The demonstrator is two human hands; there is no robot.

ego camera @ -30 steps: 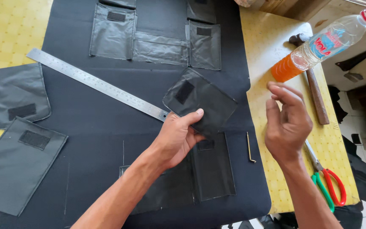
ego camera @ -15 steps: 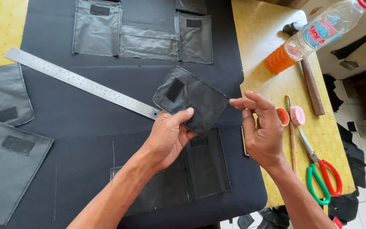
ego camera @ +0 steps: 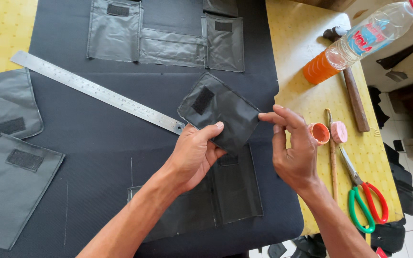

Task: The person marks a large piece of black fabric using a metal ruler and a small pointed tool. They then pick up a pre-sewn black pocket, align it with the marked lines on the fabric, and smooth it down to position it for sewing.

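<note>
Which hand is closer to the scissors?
Right. The right hand is just left of the scissors, beside the blades. The left hand is farther left, holding the black pocket piece.

We see a dark grey pocket (ego camera: 221,112) with a black patch, black cloth (ego camera: 120,138), a silver ruler (ego camera: 96,91), green-and-red scissors (ego camera: 366,205), an orange bottle base (ego camera: 319,69), and a yellow patterned tablecloth (ego camera: 302,38).

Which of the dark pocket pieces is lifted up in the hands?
The small pocket piece with the fuzzy black strip, in the middle. The left hand grips its bottom edge and the right hand pinches its right corner. All the others lie flat.
</note>
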